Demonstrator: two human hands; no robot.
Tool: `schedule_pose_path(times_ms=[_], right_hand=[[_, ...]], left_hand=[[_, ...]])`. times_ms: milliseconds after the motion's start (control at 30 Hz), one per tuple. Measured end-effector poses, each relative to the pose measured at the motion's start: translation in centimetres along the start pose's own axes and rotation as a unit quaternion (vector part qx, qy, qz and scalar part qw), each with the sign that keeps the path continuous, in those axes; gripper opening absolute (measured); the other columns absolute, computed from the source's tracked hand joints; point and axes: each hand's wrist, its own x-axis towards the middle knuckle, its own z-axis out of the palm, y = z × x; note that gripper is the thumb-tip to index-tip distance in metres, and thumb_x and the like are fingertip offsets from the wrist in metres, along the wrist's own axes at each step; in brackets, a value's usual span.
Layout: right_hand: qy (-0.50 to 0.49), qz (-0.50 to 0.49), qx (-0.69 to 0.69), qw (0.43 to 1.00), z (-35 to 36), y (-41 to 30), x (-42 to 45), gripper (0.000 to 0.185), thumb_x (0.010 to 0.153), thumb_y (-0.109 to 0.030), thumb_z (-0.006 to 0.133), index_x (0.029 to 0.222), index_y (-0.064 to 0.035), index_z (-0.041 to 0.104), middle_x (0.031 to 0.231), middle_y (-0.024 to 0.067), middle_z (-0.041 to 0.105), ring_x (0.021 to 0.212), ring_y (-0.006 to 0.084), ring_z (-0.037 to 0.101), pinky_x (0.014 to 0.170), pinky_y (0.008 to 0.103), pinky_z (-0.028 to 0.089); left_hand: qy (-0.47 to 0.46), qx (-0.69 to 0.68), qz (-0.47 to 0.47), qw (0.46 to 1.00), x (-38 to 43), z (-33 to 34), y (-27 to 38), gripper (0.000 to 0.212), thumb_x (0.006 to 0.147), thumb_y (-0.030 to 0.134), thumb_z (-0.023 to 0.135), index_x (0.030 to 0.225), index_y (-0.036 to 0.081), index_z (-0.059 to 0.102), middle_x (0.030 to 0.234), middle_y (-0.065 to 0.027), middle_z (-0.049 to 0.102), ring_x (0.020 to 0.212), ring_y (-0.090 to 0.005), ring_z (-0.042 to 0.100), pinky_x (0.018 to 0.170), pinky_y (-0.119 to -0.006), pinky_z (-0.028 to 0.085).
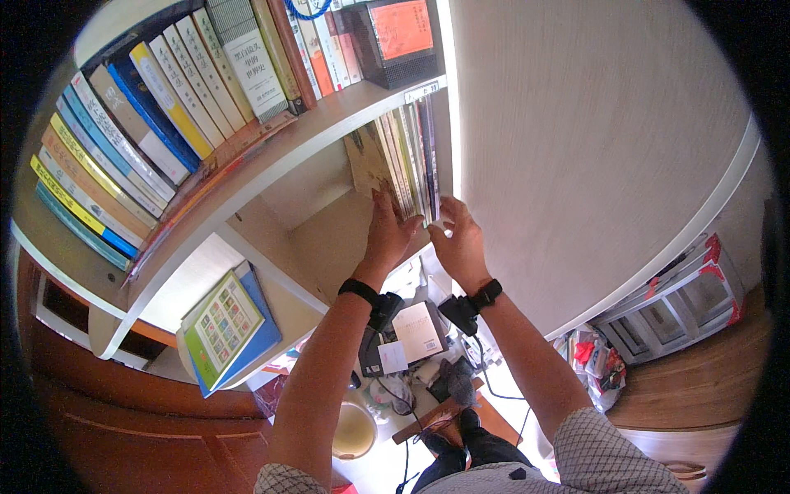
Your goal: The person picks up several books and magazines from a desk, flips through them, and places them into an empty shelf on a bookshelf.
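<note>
A row of thin books [404,157] stands upright at the right end of a lower shelf compartment, beside the cabinet's side panel. My left hand [387,231] is against the row's left side, its fingers along the brown cover of the leftmost book [369,160] and its thumb across the bottom of the spines. From the right, my right hand [458,247] holds the row's lower right end, thumb and fingers curled near the spines. The books' lower edges are partly hidden behind my hands. Each wrist wears a black strap with a small device.
Above, a packed row of books [185,86] and a black mesh box [395,62] fill the upper shelf [333,117]. Green and blue booklets [225,324] lean at lower left. A cluttered desk [426,426] and a round container [353,430] lie below. A large pale panel [586,154] borders the right.
</note>
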Motion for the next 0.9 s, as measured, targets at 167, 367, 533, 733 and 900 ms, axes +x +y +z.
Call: schedule_pose_path(times_ms=[167,367,533,733,900], right_hand=[[0.007,0.017,-0.013,1.0,0.0,-0.2,1.6,0.061,0.083,-0.001,0.07,0.137,0.0046,0.044,0.13,0.0267,0.059,0.121,0.0344,0.06,0.095,0.0395,0.055],[-0.011,0.042,0.033,0.999,-1.2,0.8,0.7,0.057,0.084,-0.001,0.069,0.135,0.0033,0.044,0.129,0.0242,0.06,0.116,0.0318,0.064,0.089,0.0372,0.057],[-0.037,0.074,0.034,0.996,-2.7,0.9,-2.5,0.053,0.086,0.001,0.067,0.133,0.0027,0.044,0.127,0.0213,0.062,0.109,0.0296,0.068,0.085,0.0361,0.059],[-0.048,0.099,0.055,0.992,-4.4,2.2,-6.7,0.047,0.087,0.0,0.066,0.13,0.0024,0.047,0.121,0.021,0.064,0.099,0.0273,0.071,0.078,0.0347,0.06],[-0.046,0.086,0.045,0.994,-4.4,1.8,-6.5,0.043,0.087,0.003,0.064,0.128,0.0033,0.051,0.121,0.0199,0.064,0.102,0.0274,0.07,0.079,0.0344,0.061]], left_hand=[[0.051,-0.051,-0.012,0.997,0.4,-0.7,1.8,0.075,0.088,0.008,0.067,0.148,-0.005,0.025,0.135,-0.0315,0.05,0.122,-0.0387,0.057,0.101,-0.043,0.047],[0.079,-0.043,-0.006,0.996,1.3,-2.1,4.1,0.06,0.096,0.01,0.057,0.15,0.002,0.03,0.142,-0.0254,0.048,0.129,-0.04,0.051,0.106,-0.044,0.043],[0.053,-0.06,-0.031,0.996,1.6,-3.8,3.5,0.053,0.099,0.012,0.051,0.149,0.006,0.034,0.14,-0.0216,0.051,0.116,-0.0351,0.06,0.096,-0.041,0.051],[-0.009,-0.141,-0.07,0.988,0.8,-4.5,5.2,0.054,0.101,0.015,0.049,0.151,0.015,0.028,0.143,-0.0148,0.049,0.119,-0.0282,0.058,0.09,-0.043,0.056],[0.046,-0.068,-0.05,0.995,0.4,-2.4,4.2,0.058,0.098,0.011,0.051,0.152,0.006,0.03,0.142,-0.0228,0.049,0.107,-0.0324,0.064,0.096,-0.04,0.051]])
